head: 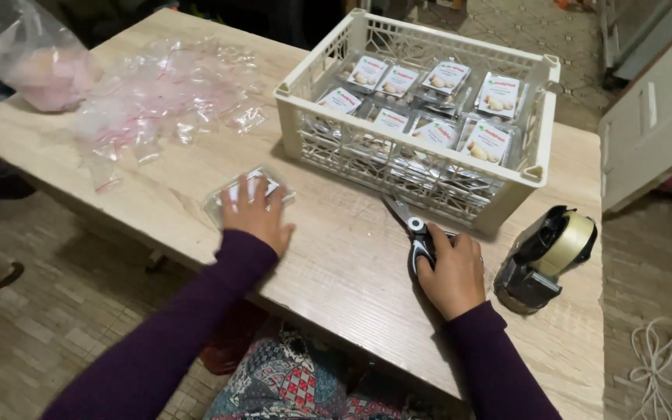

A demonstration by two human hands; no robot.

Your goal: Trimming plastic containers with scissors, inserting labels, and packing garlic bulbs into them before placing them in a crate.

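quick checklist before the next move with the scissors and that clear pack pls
1. Left hand flat on the clear plastic pack, holding it on the table: ok.
2. Right hand gripping the scissors by the handles: ok.
3. Scissor blades closed and pointing away from the left hand: ok.
4. Pack already sealed: cannot tell, hand covers it.
5. Room left in the crate for another pack: cannot tell.
6. Tape dispenser beside the right hand: ok.
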